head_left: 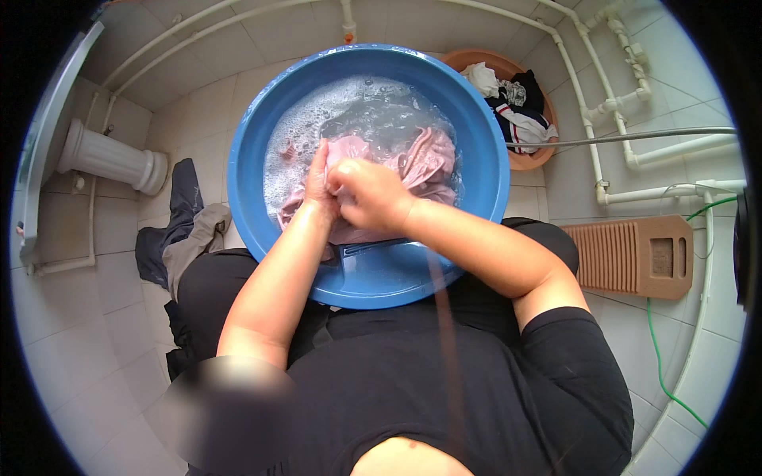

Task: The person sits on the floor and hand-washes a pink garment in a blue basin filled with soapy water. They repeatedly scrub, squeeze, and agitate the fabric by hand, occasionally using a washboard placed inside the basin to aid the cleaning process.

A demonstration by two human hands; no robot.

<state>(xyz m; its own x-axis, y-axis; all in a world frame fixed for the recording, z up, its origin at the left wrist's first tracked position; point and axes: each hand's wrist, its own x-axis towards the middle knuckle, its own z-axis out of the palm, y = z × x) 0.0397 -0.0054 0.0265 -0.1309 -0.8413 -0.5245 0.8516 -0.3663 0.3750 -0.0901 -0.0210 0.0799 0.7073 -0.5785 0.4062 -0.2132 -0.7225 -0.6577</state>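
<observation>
A wet pink garment (429,163) lies bunched in the soapy water of a large blue basin (244,170). Close together over the near half of the basin, both my hands work at this cloth. My left hand (320,184) is seen edge-on, closed on the garment, its fingers mostly hidden by its own side and the cloth. Curled into a fist, my right hand (369,194) grips the garment right beside the left one. Foam (305,127) covers the left and far parts of the water.
Behind the basin to the right stands an orange-brown tub (548,159) with dark and white clothes (520,119). A brown washboard (631,255) is by my right knee. Dark and grey clothing (178,226) lies at left, near a white pedestal (119,159). Pipes (591,147) line the tiled walls.
</observation>
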